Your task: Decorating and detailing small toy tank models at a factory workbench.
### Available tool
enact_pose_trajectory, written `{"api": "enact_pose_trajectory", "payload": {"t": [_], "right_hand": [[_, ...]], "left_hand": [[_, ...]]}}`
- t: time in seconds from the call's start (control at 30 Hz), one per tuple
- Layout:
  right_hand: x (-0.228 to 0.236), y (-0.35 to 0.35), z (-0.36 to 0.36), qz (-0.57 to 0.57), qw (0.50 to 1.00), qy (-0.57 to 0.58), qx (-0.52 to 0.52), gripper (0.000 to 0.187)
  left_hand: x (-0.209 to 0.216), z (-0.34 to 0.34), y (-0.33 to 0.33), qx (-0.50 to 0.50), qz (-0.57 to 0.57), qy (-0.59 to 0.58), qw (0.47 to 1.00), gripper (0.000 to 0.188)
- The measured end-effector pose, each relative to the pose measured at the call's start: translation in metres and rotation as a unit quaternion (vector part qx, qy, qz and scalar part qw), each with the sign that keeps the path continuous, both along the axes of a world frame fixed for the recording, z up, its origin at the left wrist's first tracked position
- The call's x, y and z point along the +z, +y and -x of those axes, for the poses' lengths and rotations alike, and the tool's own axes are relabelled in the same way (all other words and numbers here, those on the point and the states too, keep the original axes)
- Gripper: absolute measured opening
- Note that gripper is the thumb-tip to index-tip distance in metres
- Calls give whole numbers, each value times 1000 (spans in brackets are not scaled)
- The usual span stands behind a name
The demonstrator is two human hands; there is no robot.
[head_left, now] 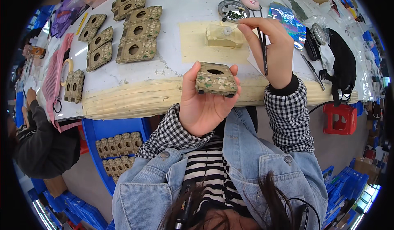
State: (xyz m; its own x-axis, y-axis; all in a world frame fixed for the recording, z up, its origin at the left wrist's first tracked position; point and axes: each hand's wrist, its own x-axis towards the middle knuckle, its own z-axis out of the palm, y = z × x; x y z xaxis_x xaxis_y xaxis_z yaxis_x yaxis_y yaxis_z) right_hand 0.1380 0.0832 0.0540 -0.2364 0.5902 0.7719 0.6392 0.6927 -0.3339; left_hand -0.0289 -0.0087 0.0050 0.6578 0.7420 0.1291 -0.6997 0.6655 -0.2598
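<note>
My left hand (205,111) is closed round the sides of a camouflage-patterned plastic housing (216,80) with a dark oval hole in its upper face. My right hand (273,45) is raised over the table, with black tweezers (265,53) tucked between its fingers. Its thumb and forefinger meet beside a small whitish piece (227,31), too small to make out. That piece is at the top of a pale yellow block (223,40), which sits on a cream patch of the tabletop. I cannot tell whether the fingertips grip the piece.
More camouflage housings (138,32) stand in rows at left, and several fill a blue bin (95,148) below the table edge. A round dish (233,12) holds small dark parts. A black cloth bag (342,62) lies at right, near a red stool (340,119). Another person (49,140) sits at left.
</note>
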Motion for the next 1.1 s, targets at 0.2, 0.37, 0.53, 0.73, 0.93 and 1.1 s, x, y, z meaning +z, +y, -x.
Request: {"api": "enact_pose_trajectory", "payload": {"t": [0.2,0.37,0.53,0.73,0.93,1.1], "right_hand": [[33,-48,1,129,968,186,108,10],[31,-71,4,277,910,241,193,10],[30,-74,10,321,882,274,208,11],[29,-74,10,301,900,247,197,7],[29,-74,9,291,909,230,190,5],[29,-74,9,290,911,227,186,5]], "left_hand": [[0,0,-1,7,8,-14,1000,70],[-1,-3,-2,19,-14,-7,1000,66],[1,-2,-4,23,-14,13,1000,67],[4,-3,-5,29,1,18,999,67],[3,-3,-4,28,-8,17,999,67],[4,-4,-5,29,-4,16,999,68]]}}
